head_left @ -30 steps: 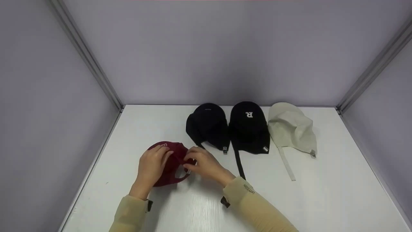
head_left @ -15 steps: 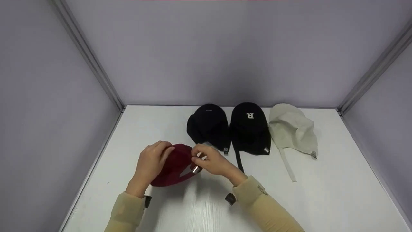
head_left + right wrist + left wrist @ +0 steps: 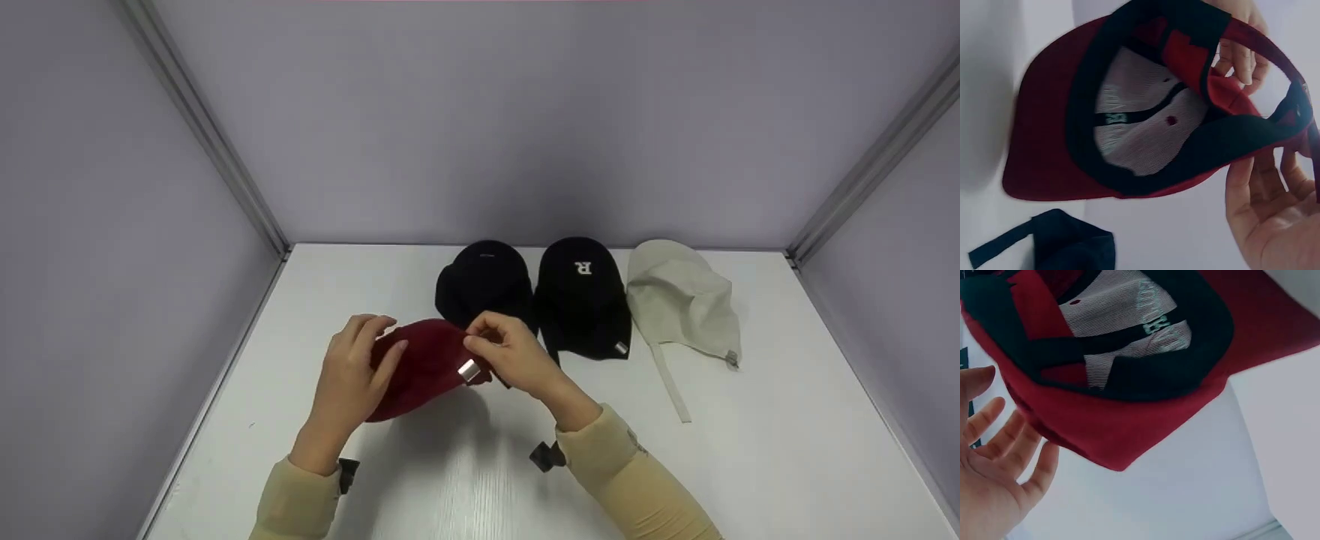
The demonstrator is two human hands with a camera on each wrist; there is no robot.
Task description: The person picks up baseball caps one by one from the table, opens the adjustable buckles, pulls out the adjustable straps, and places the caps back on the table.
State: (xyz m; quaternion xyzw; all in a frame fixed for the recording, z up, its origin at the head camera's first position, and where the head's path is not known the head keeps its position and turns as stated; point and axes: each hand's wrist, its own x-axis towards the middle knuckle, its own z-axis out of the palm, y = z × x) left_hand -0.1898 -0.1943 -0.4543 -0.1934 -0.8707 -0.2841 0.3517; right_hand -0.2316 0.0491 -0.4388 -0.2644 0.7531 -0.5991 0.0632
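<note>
A dark red baseball cap (image 3: 424, 367) is held up over the white table, its shadow falling below it. My right hand (image 3: 517, 358) pinches its back edge close to the silver strap buckle (image 3: 469, 370). On the cap's left side is my left hand (image 3: 346, 382), thumb and fingers spread and relaxed at the crown. Seen from the left wrist, the fingers of the left hand (image 3: 999, 467) lie loosely by the cap's edge. The right wrist view looks into the cap, showing its striped lining (image 3: 1145, 124), dark sweatband (image 3: 1081, 124) and back strap (image 3: 1266, 50).
Behind, a plain black cap (image 3: 487, 281), a black cap with a white R (image 3: 581, 300) and a cream cap (image 3: 679, 296) lie in a row near the back wall (image 3: 480, 120). The cream cap's loose strap (image 3: 670, 382) points toward me. Grey side walls enclose the table (image 3: 750, 450).
The red cap has been lifted and turned, moving up and to the right with my right hand. The left hand's fingers have loosened and spread at the crown.
</note>
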